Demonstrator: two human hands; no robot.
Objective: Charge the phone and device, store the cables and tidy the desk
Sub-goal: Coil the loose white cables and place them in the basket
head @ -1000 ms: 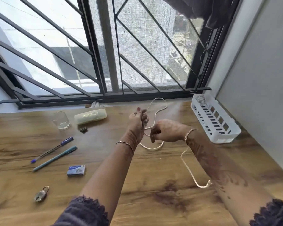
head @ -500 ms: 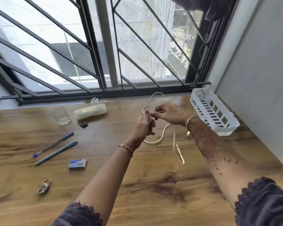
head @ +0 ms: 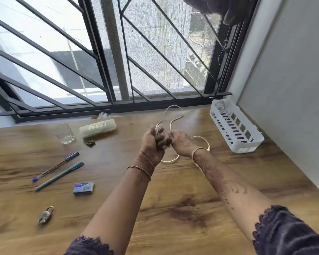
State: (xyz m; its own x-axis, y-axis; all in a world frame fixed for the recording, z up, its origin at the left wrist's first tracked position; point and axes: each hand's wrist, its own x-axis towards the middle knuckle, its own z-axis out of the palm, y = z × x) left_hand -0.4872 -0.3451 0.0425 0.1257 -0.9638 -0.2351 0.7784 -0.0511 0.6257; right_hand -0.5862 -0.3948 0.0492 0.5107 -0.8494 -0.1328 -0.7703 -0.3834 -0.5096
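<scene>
Above the middle of the wooden bench (head: 173,208), the left hand (head: 152,144) is gripping coils of white cable (head: 175,115) while the right hand (head: 181,143) is pinching a strand beside it, loops arching far toward the white basket (head: 247,142) at right.

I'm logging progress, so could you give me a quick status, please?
Left hand shut on white cable coil; right hand feeding it. Basket beside, nothing blocking.
</scene>
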